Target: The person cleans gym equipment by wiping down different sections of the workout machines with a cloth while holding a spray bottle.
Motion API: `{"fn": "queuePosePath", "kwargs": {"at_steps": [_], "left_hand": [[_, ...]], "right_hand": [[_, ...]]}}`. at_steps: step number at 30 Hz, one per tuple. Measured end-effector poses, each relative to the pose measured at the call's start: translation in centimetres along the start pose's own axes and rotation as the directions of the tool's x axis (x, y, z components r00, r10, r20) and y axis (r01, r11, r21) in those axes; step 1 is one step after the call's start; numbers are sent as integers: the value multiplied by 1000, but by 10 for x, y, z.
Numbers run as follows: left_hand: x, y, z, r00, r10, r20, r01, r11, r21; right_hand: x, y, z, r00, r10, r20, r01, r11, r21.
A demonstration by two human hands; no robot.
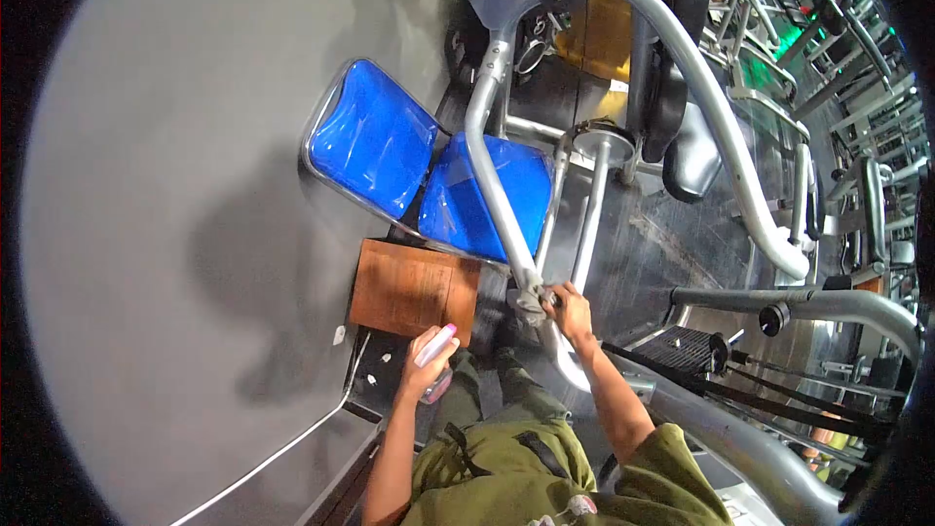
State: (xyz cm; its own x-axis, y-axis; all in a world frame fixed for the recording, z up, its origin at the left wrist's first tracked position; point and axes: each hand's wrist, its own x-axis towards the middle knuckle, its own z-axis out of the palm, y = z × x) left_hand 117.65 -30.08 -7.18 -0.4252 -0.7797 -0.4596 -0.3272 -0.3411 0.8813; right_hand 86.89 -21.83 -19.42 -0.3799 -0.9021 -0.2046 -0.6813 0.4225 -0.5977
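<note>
My left hand [419, 370] is closed around a spray bottle [435, 345] with a pale pink-and-white top; pinkish liquid or plastic shows below my fingers. My right hand [570, 314] presses a crumpled grey cloth [529, 302] against the silver tube [504, 219] of a gym machine, its fingers wrapped around the cloth and tube. The tube runs upward from that hand and crosses in front of a blue padded chair [375, 141]. Part of the bottle is hidden by my left hand.
A brown wooden box or stool [414, 284] stands below the chair. The grey wall [166, 185] is on the left, with a white cable [273, 458] along its base. A thick curved bar [706, 78] arches at the right, and more gym machines [857, 205] stand beyond it.
</note>
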Motion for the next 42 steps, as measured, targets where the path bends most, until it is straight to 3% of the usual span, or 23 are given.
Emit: {"fn": "queuePosePath", "kwargs": {"at_steps": [2,3,5,9,11,15,16,17,19,22,23,25,27,29,31,33,34,35,36,37,39,41,42], "left_hand": [[9,7,11,1000,-21,10,21,1000,21],[15,10,18,999,-35,16,34,999,32],[27,16,31,999,-50,20,49,997,51],[63,7,71,998,-11,-54,15,998,67],[87,-2,85,998,29,-57,-25,996,85],[128,-18,102,995,101,-5,-94,938,333],[137,-32,109,958,282,-55,-243,898,367],[139,-31,110,955,294,-29,-255,871,420],[142,-26,109,949,315,29,-283,805,522],[141,-24,110,991,120,-51,-92,920,382],[143,-28,109,990,132,-49,-106,928,358],[149,-40,106,987,156,-47,-133,941,312],[147,-34,112,979,186,-79,-155,943,293],[138,-17,116,978,180,-100,-143,943,300],[146,-27,116,985,162,-60,-145,965,220],[152,-31,116,970,244,-19,-235,951,201],[156,-28,116,942,335,-7,-324,914,244],[159,-25,116,906,424,10,-409,867,283],[163,-29,116,923,385,5,-376,898,229],[164,-27,116,961,274,42,-276,930,242],[168,-23,112,990,100,99,-122,961,249],[171,-28,107,992,32,124,-57,976,208],[169,-32,104,991,20,129,-43,983,176]], "right_hand": [[-12,25,4,993,89,-83,-80,992,102],[-16,27,-6,972,236,-9,-228,946,233],[-5,38,-9,923,383,17,-376,896,236],[23,47,-7,950,307,-54,-233,815,531],[36,30,-24,955,272,120,-228,412,882],[54,25,-69,979,202,1,-26,122,992],[58,22,-87,973,224,47,-61,55,997],[58,8,-114,954,294,63,-103,124,987],[69,33,-132,959,236,158,-206,192,959],[70,34,-150,929,336,158,-294,408,864],[72,41,-149,921,340,187,-342,482,807],[77,49,-126,908,321,269,-395,436,809],[88,71,-72,967,192,166,-248,569,784],[92,61,-36,962,173,211,-271,695,666],[89,19,-20,998,33,56,-60,771,634],[75,5,19,997,36,72,-70,834,547],[67,-5,29,980,-16,-200,104,894,436],[56,-6,30,977,23,-214,72,903,423],[48,-4,30,980,116,-162,-42,916,399],[38,6,32,971,209,-114,-154,917,367],[32,47,56,904,399,157,-425,882,206],[42,62,53,844,422,331,-524,781,340],[55,57,48,857,407,316,-496,818,293]]}}
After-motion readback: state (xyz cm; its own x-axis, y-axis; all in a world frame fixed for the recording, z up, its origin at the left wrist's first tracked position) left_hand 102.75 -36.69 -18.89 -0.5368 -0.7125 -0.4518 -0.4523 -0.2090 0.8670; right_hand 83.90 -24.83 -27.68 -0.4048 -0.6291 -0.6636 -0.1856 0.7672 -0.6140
